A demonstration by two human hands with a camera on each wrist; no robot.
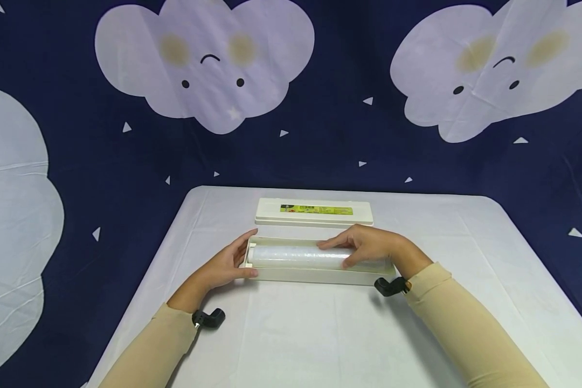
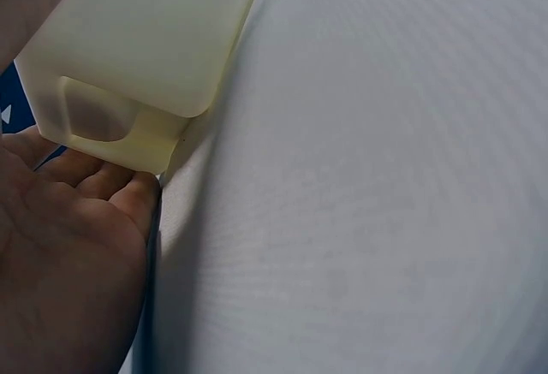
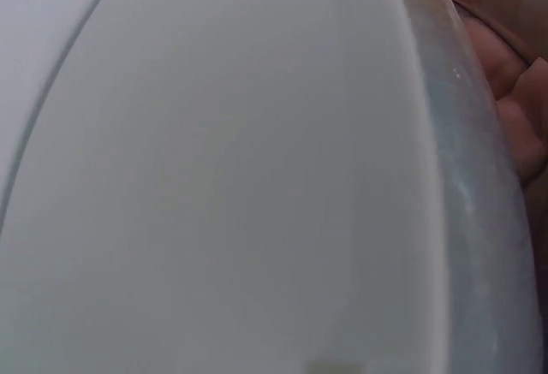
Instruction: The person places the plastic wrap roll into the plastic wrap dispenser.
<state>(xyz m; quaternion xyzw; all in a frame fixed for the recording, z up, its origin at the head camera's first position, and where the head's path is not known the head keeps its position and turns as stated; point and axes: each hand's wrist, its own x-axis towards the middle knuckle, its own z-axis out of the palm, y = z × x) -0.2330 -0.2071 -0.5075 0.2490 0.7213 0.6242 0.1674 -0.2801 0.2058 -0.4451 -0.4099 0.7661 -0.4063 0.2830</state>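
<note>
A long cream plastic box lies open-topped on the table, with a clear, shiny roll of cling film inside it. My left hand grips the box's left end, thumb at the front and fingers behind. In the left wrist view, fingers of the left hand reach the underside of the box end. My right hand holds the roll near its right part, thumb in front and fingers over the far side. The right wrist view shows the box wall and the roll close up; the roll's right end is partly hidden.
Just behind the box lies a cream lid with a green-yellow label. A white cloth covers the table. Beyond its far edge hangs a dark blue curtain with cloud prints.
</note>
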